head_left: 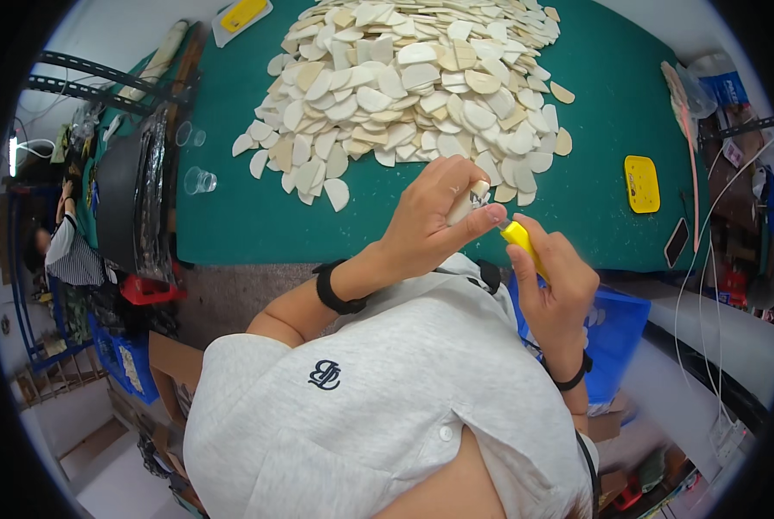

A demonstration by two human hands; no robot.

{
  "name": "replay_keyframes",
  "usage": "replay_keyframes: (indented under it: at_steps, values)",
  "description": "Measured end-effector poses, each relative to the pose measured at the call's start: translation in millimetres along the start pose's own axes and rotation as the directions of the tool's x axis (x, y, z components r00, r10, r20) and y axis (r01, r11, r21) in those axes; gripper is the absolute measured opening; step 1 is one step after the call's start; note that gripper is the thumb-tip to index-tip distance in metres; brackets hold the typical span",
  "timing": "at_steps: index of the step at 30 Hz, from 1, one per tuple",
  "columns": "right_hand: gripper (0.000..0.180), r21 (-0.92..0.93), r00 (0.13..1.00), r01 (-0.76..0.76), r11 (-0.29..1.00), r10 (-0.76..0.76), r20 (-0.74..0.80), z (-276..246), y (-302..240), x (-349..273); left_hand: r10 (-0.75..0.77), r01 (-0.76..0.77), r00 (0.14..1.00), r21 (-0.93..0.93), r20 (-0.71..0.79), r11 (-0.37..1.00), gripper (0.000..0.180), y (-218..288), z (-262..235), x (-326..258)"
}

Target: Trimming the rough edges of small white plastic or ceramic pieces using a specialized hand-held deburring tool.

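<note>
My left hand (430, 212) pinches a small off-white pad (465, 206) between thumb and fingers, over the table's near edge. Most of that pad is hidden by the fingers. In my right hand (560, 277), the fingers are wrapped round a yellow-handled knife (523, 239). Its short metal tip points at the pad and lies close to my left thumb; I cannot tell whether it touches. Just beyond both hands spreads a big heap of white and cream half-round pads (404, 95).
A green table (594, 104) carries the heap. On its right are a yellow tray (641, 184) and a phone (677, 242); clear plastic cups (200, 180) stand left. A blue bin (616, 333) sits below the right edge. Another person (73, 251) is far left.
</note>
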State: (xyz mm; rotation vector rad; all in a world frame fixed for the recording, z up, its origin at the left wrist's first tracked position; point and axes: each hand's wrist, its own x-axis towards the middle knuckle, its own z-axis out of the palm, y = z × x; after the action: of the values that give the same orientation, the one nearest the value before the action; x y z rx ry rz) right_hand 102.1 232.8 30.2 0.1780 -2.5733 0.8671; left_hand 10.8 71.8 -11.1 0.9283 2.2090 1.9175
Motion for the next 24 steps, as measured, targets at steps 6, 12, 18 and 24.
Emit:
replay_keyframes:
  at_steps: [6, 12, 18, 24]
  values:
    - [0.028, -0.034, 1.000, -0.007, 0.999, 0.008, 0.012, 2.2, -0.4, 0.7, 0.016, -0.012, 0.998, 0.061, -0.060, 0.998, 0.039, 0.7, -1.2, -0.2]
    - [0.028, -0.098, 0.999, -0.023, 0.995, 0.020, -0.025, 8.8, 2.1, -1.3, -0.020, 0.027, 0.998, 0.120, -0.060, 0.992, 0.037, -0.6, -0.3, -0.5]
    - [0.023, 0.100, 0.967, -0.192, 0.976, 0.206, -0.148, 12.7, 11.4, -1.2, -0.302, 0.335, 0.941, -0.284, 0.155, 0.898, 0.029, 5.3, -3.1, -0.3]
    - [0.022, 0.289, 0.909, -0.353, 0.890, 0.399, -0.121, 2.9, 15.7, -3.1, -0.301, 0.457, 0.887, -0.573, 0.350, 0.681, 0.036, 3.3, -9.5, 2.1]
